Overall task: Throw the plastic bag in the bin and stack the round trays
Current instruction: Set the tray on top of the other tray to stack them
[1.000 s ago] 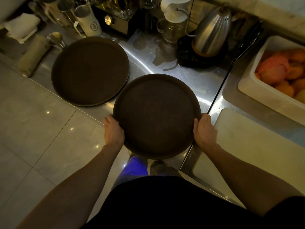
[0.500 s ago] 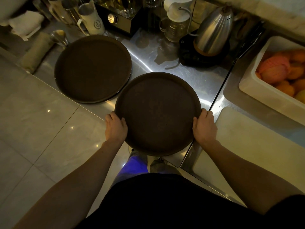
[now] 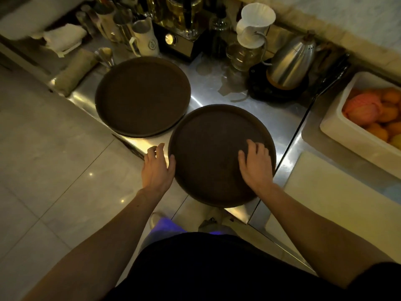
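Two round dark brown trays sit side by side on the steel counter (image 3: 249,105). The far tray (image 3: 142,96) lies at the left. The near tray (image 3: 206,148) overhangs the counter's front edge. My left hand (image 3: 157,168) is at the near tray's left rim with its fingers spread; the thumb touches the rim and the fingers lie outside it. My right hand (image 3: 257,165) rests palm down on the right part of the near tray, fingers apart. No plastic bag or bin is in view.
Behind the trays stand a steel kettle (image 3: 291,61) on a dark base, a white dripper on a glass jug (image 3: 252,38), metal pitchers (image 3: 143,35) and a rolled cloth (image 3: 73,72). A white tub of fruit (image 3: 347,131) and a white board (image 3: 338,192) are at the right.
Both hands gripped the near tray's opposite rims before. Now the left hand has loosened with fingers spread, and the right hand has moved from the rim onto the tray's surface. The view shifted.
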